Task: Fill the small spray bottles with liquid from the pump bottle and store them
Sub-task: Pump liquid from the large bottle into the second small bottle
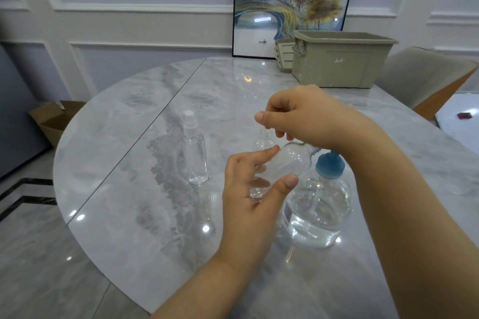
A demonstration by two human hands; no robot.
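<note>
My left hand (248, 189) grips a clear small spray bottle (285, 163), tilted with its uncapped neck up and to the right, under my right hand. My right hand (305, 116) hovers over that neck with fingers curled and thumb against the forefinger; what it pinches, if anything, is hidden. Its wrist is just above the blue pump head (329, 163) of the large clear pump bottle (318, 212), which is partly filled with liquid. A second small bottle (264, 141) without a cap stands behind my hands. A third small bottle (195, 155) with a white spray cap stands upright to the left.
All of this is on a round grey marble table (145, 163). A beige storage bin (339, 65) with a small basket beside it stands at the back right, in front of a framed picture (293, 0). A chair (425, 77) is at the right, and a cardboard box (54, 119) sits on the floor at the left.
</note>
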